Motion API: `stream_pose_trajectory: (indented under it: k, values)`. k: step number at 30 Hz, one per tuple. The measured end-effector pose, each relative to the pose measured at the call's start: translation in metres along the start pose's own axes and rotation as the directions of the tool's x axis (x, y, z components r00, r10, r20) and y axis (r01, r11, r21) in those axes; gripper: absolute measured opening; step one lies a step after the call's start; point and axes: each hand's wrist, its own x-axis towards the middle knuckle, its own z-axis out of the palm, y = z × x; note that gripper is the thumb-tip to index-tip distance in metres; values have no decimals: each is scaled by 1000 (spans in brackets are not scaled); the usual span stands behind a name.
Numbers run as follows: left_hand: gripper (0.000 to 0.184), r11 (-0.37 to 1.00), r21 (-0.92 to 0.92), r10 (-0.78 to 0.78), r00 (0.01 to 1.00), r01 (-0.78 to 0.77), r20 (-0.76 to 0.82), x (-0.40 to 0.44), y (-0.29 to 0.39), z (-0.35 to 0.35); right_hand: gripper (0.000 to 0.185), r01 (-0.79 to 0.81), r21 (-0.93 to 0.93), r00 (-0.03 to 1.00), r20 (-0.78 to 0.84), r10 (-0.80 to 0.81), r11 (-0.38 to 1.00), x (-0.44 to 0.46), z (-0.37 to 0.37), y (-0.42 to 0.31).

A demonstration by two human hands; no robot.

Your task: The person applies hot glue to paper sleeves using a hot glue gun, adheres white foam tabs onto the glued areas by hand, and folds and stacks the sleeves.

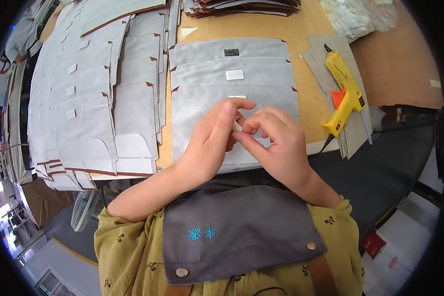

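My left hand (213, 130) and my right hand (278, 140) meet above the middle stack of grey panels (202, 111). A small white piece (238, 126) shows between the fingertips, pinched by my right thumb and index finger. My left fingers curl around its other side, and their tips are partly hidden. The panels overlap in steps, with brown notched corners. One visible panel bears a black patch (231, 52), another a white square patch (234, 75). A further white patch (237, 97) is partly covered by my left hand.
Many grey panels (89, 128) with white patches overlap on the left. A yellow glue gun (343, 93) lies on grey cardboard (314, 59) at right, its cord trailing down. Brown-edged sheets (241, 6) are stacked at the back, beside a clear bag of white pieces (352, 17).
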Motion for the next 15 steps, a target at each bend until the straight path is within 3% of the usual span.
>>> stream_pose_trajectory:
  k: [5, 6, 10, 12, 13, 15]
  values:
    - [31, 987, 155, 33, 998, -42, 59, 8, -4, -11, 14, -178, 113, 981, 95, 168, 977, 9, -7, 6]
    - [31, 988, 151, 33, 998, -42, 62, 11, -2, -16, 11, -246, 154, 962, 156, 223, 957, 13, -9, 8]
    - [22, 973, 226, 46, 999, -43, -11, 31, 14, -41, 13, -328, 127, 941, 127, 313, 936, 51, -14, 29]
    - [21, 748, 643, 278, 957, -165, -78, 50, 23, -55, 18, -470, 137, 879, 156, 450, 872, 77, -13, 42]
    - [21, 751, 638, 279, 957, -167, -77, 62, 23, -62, 18, -471, 131, 879, 156, 451, 872, 89, -8, 47]
    - [18, 461, 828, 604, 796, -320, -28, 88, 14, -77, 22, -519, 58, 847, 174, 503, 853, 111, 4, 56]
